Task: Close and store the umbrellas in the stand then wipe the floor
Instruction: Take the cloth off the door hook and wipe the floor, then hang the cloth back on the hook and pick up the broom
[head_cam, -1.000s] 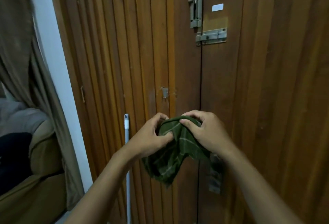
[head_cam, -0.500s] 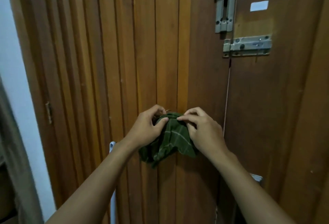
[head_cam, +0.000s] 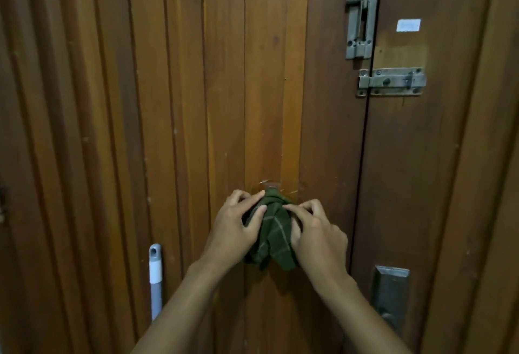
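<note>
Two hands (head_cam: 233, 230) (head_cam: 318, 237), one green cloth (head_cam: 276, 230), two door bolts (head_cam: 361, 10) (head_cam: 391, 81), one pole (head_cam: 155, 269), perhaps one hook (head_cam: 269, 184)

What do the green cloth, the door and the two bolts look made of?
Green cloth: soft woven fabric, maybe cotton; it bunches, with pale check lines. Door: glossy varnished wood, grain and planks showing. Upright bolt and level bolt: dull grey metal.

Dim, brown vertical-plank wooden door (head_cam: 174, 86), upright metal bolt (head_cam: 361, 13), horizontal metal latch (head_cam: 391, 82), grey lock plate (head_cam: 390, 294)
</note>
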Demonstrator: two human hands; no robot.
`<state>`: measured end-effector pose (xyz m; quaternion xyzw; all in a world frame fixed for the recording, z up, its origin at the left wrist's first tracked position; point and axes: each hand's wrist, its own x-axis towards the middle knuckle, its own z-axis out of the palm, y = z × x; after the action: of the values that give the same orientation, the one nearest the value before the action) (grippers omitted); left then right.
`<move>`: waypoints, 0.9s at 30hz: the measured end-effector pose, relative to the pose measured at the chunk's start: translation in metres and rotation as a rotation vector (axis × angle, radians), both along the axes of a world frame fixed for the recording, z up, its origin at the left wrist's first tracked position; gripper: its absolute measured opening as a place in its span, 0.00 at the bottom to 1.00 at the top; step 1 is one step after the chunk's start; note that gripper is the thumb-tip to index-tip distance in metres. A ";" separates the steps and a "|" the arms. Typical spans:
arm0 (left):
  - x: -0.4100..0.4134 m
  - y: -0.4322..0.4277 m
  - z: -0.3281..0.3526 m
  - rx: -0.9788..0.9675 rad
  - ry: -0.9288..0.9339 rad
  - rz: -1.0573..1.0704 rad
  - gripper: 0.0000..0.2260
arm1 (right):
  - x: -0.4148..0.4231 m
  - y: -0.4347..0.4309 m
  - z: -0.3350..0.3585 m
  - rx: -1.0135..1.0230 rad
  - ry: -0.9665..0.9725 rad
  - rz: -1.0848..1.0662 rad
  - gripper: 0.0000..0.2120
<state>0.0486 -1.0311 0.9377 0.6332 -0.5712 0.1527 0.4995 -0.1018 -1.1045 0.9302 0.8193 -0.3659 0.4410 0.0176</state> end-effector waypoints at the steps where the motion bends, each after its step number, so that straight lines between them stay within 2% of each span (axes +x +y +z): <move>1: 0.000 0.002 -0.001 -0.006 0.032 -0.017 0.17 | 0.001 0.002 0.001 0.009 0.003 -0.019 0.13; 5: -0.002 0.005 0.001 -0.026 0.114 -0.009 0.10 | 0.005 0.011 0.008 -0.033 -0.041 -0.087 0.14; 8: -0.001 0.004 0.002 -0.004 0.178 -0.057 0.06 | 0.014 0.017 0.008 0.041 -0.113 0.058 0.14; 16: 0.000 0.012 0.006 0.116 0.212 -0.131 0.14 | 0.019 0.019 -0.011 0.305 -0.260 0.225 0.14; 22: 0.000 0.024 0.004 0.162 0.301 -0.196 0.16 | 0.010 0.023 -0.014 0.357 -0.162 0.225 0.20; 25: 0.007 0.036 0.006 0.152 0.311 -0.172 0.13 | 0.010 0.034 -0.017 0.271 -0.111 0.100 0.23; 27: 0.016 0.050 0.004 0.132 0.298 -0.120 0.11 | 0.011 0.049 -0.020 0.087 -0.107 0.001 0.22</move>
<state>0.0650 -0.9813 0.9416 0.6451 -0.5362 -0.0108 0.5443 -0.0903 -1.0559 0.9099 0.7949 -0.3846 0.4677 -0.0379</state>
